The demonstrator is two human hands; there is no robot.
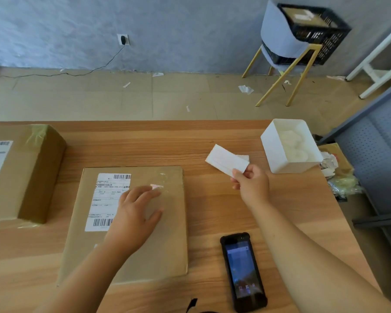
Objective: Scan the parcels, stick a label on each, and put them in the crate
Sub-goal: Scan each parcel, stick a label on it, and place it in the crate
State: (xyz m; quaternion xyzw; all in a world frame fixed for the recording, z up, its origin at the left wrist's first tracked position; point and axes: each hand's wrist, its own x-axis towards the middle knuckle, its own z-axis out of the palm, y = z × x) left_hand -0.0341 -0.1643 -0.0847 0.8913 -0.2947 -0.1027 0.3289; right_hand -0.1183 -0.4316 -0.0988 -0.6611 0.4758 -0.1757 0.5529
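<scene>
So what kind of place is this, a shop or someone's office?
Probably a small parcel-packing room rather than a shop. Cardboard parcels with printed barcode labels lie on a wooden table, a handheld scanner rests beside them, and a black crate holding a box sits on a chair by the wall.

Wooden table [212,136] bearing two cardboard parcels [145,245] [20,172], handheld scanner [243,272], white box [278,152]

Bare tabletop [212,141] runs along the far edge, open between the tall parcel [20,172] at the left edge and the white box [289,147] near the far right corner. The flat parcel [145,222] fills the middle toward the near edge. The handheld scanner [243,272] blocks the near strip just beside it; a narrow lane separates them.
</scene>
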